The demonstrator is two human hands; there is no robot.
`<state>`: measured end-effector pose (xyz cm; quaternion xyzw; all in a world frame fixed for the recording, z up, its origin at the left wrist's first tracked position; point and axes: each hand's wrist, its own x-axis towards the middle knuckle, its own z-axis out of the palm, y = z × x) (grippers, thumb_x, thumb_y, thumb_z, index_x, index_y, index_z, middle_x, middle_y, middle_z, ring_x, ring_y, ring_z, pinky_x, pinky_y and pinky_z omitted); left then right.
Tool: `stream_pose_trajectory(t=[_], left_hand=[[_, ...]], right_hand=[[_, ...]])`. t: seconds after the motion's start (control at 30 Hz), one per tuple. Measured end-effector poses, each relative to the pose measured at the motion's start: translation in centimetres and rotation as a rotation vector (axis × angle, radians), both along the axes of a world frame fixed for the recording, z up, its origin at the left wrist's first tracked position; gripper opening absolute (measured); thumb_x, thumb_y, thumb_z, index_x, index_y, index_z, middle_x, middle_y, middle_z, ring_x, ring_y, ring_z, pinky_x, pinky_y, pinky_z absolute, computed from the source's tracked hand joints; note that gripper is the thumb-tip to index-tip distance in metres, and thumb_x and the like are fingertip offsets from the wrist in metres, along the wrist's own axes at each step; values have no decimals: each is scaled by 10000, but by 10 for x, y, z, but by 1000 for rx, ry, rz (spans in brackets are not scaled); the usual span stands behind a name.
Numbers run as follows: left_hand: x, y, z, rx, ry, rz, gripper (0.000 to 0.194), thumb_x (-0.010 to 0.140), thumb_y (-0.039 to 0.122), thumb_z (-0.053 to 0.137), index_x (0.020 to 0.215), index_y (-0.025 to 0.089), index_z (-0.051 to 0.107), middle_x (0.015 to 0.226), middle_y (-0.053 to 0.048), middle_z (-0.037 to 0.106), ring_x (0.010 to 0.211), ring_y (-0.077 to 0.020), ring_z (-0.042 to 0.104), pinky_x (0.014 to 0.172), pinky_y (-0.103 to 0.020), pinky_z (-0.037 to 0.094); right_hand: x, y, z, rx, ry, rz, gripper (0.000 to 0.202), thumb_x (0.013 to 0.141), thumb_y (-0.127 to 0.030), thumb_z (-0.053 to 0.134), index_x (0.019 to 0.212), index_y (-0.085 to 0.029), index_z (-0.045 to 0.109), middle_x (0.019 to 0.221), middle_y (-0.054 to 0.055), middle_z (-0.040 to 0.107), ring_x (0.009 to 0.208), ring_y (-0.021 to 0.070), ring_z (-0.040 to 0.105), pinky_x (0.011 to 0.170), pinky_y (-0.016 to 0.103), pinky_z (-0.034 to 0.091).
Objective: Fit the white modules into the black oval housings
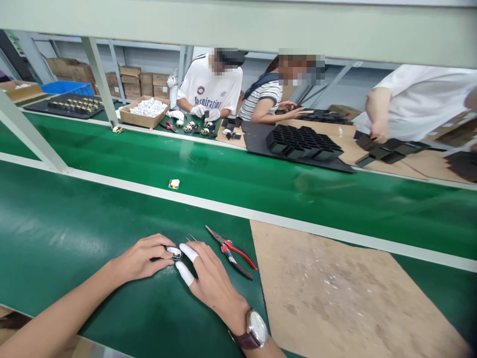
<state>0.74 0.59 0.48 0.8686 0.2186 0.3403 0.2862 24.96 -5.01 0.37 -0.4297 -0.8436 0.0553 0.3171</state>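
My left hand [149, 256] is closed around a small black casing [175, 253] with a white part showing in its opening, held low over the green work surface. At the casing's right end is my right hand [208, 273], its thumb and index finger apart and covered by white finger cots [185, 273]. Whether these fingertips touch the casing is hard to tell. Two thin metal points [191, 237] stick out behind the right hand; the rest of that item is hidden. Pliers [231, 252] with red and black handles lie just right of the right hand.
A brown board [328, 293] covers the bench at right. Beyond a pale rail, a small circuit board [174, 184] sits on the green belt [223, 171]. Across it, several people work beside a box of white parts [143, 122] and black casings [303, 141]. A slanted post [33, 132] stands left.
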Motion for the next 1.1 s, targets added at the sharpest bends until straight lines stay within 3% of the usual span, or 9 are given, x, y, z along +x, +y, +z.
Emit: stream_pose_trajectory(t=[0.13,0.27,0.4,0.63,0.8,0.93,1.1], left_hand=[[0,1,-5,-39,-47,88,73,995,206,699,1067,209,711,1145,-121,772,1025,-221,758,873,-351,631],[-6,7,-8,-71,-34,342,148,965,294,729,1090,217,703,1086,-85,789,973,-222,769,876,-352,644],[-13,15,-8,-74,17,545,254,945,363,723,1164,239,689,1065,-44,787,911,-207,766,859,-346,653],[-15,22,-17,-22,-1,689,313,915,423,723,1160,234,681,1115,-53,785,926,-220,769,868,-359,654],[-10,31,-9,10,64,703,320,923,432,696,1171,230,671,1092,-53,792,870,-213,768,851,-364,644],[-6,67,6,0,171,719,368,891,467,678,1173,231,670,1121,-51,792,865,-216,770,870,-361,638],[-12,147,30,6,195,896,380,828,416,680,1130,189,643,1136,-107,783,877,-259,778,857,-385,637]], right_hand=[[13,6,1,88,-141,-171,294,1052,-223,536,1318,-104,575,1181,166,672,1073,306,640,932,489,573],[18,8,-3,37,-335,-299,232,1024,-191,545,1217,-98,632,1068,146,675,1017,314,645,903,479,563],[16,6,-4,-52,-411,-317,177,949,-77,581,1095,-135,661,1030,115,660,970,285,633,887,420,538],[17,8,-2,-164,-438,-292,276,827,15,592,1034,-151,666,1061,102,641,1015,270,604,887,371,518],[17,8,-2,-150,-412,-284,237,860,11,576,999,-158,667,1039,103,641,994,266,607,838,371,522],[18,7,-2,-130,-394,-287,201,874,-20,611,1019,-146,669,1038,118,638,999,277,606,819,380,518],[18,7,-4,-123,-393,-305,194,855,-34,638,1025,-119,680,1047,138,640,1004,286,615,818,384,521]])
